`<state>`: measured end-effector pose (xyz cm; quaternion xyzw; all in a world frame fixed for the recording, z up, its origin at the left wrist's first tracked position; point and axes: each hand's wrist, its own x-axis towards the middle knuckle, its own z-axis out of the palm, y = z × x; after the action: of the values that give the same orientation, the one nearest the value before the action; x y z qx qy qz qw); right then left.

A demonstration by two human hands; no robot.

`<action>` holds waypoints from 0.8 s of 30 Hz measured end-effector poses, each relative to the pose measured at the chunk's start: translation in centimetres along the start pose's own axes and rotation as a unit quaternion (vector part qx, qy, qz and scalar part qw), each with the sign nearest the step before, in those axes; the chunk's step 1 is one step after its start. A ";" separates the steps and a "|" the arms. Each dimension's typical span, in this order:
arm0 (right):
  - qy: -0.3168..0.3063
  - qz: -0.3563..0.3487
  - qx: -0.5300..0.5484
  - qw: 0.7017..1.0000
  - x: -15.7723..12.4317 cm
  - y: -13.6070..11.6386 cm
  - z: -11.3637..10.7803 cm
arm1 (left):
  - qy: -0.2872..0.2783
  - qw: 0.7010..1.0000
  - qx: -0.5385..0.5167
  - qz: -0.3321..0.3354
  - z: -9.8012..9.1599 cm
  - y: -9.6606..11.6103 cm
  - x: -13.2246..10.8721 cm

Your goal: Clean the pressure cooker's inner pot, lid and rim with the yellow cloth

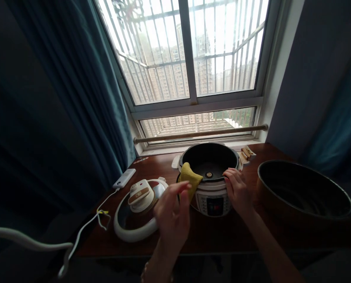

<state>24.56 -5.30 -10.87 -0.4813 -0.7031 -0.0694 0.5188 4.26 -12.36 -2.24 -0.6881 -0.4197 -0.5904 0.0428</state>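
An electric pressure cooker [197,196] stands on the table without its lid, its dark inside showing a small round piece at the bottom. A yellow cloth [191,177] hangs over the cooker's front-left rim. My left hand [173,214] is just in front of the cloth, thumb and fingers apart; whether it touches the cloth I cannot tell. My right hand [237,190] has its fingers curled over the cooker's front-right rim. To the left lies the round lid [131,234], with a white and brown handle on top.
A large dark inner pot [303,215] stands at the right of the wooden table [160,161]. A white power bank [124,178] with a white cable [82,230] lies at left. Small brown pieces [246,153] lie behind the cooker, near the barred window [190,100].
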 end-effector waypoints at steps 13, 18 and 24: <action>0.069 -0.019 0.012 0.997 -0.3 0.5 1.9 | -0.384 0.922 0.011 0.052 5.5 -14.9 6.3; 0.079 -0.013 0.023 0.997 -0.2 0.7 2.2 | -0.482 0.875 0.018 0.046 8.7 -18.8 11.1; 0.082 -0.014 0.025 0.996 -0.2 0.9 2.4 | -0.541 0.839 0.014 0.053 13.8 -20.7 14.1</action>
<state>23.67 -3.57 -12.49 -0.4508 -0.6661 -0.0984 0.5860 1.30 16.06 -3.41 -0.9184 -0.3474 -0.1152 -0.1500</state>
